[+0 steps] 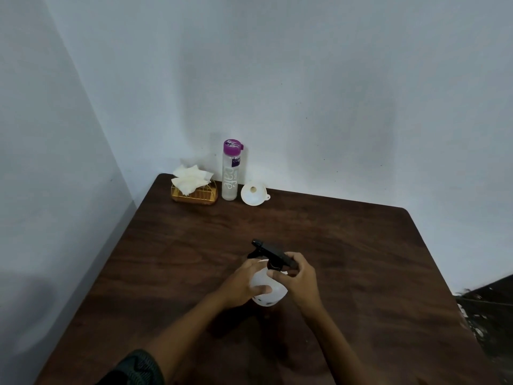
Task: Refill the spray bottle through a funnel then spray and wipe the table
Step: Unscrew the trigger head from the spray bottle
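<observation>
A white spray bottle [273, 293] with a black trigger head [268, 251] stands in the middle of the dark wooden table [361, 259]. My left hand [244, 284] grips the bottle's white body from the left. My right hand [298, 276] holds the black head and collar at the bottle's neck, fingers curled round it. A white funnel [253, 194] lies on its side at the far edge. Beside it stands a clear water bottle [231, 173] with a purple cap.
A gold wire holder [194, 194] with white tissues [190, 177] sits at the far left corner, next to the water bottle. Pale walls close the table on the left and back. The table's right edge drops to a dark floor [488, 315].
</observation>
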Demonstrator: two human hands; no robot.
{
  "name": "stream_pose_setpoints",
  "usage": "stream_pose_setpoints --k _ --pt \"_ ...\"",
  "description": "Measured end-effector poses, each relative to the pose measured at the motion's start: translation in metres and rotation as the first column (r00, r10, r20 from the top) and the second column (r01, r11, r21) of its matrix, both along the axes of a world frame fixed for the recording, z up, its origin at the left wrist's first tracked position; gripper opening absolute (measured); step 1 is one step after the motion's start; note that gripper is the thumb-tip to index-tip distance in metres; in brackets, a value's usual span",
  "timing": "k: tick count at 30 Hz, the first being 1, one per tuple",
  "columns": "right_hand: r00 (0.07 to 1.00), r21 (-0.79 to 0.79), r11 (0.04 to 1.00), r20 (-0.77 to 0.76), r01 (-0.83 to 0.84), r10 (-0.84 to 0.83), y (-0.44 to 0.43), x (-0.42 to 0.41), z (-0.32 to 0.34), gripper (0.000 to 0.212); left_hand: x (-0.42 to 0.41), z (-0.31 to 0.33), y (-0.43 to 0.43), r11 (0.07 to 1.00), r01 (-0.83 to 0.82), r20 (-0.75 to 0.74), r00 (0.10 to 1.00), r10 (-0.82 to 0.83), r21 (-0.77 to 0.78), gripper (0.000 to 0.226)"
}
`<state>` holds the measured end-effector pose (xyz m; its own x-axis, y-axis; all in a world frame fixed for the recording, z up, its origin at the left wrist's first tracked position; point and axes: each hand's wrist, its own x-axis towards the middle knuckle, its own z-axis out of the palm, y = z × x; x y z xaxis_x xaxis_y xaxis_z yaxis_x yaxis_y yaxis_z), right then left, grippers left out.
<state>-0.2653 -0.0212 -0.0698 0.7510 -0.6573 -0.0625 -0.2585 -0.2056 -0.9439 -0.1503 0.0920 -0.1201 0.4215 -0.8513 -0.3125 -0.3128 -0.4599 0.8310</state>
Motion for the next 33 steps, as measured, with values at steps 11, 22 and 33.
stream_pose_setpoints --k 11,22,33 --pt "0.971 0.181 0.955 -0.002 -0.234 0.239 -0.017 -0.010 -0.002 0.039 0.003 -0.008 0.001 0.999 -0.035 -0.114 0.993 0.033 -0.012 0.091" --pt "0.988 0.177 0.974 0.083 -0.142 0.129 -0.008 -0.005 -0.008 0.052 0.005 -0.018 -0.002 1.000 -0.024 -0.118 0.993 0.022 -0.015 0.083" --pt "0.994 0.106 0.993 0.105 -0.049 0.038 0.000 0.003 -0.004 0.038 0.002 -0.009 -0.001 1.000 -0.003 -0.050 0.999 0.002 -0.024 0.073"
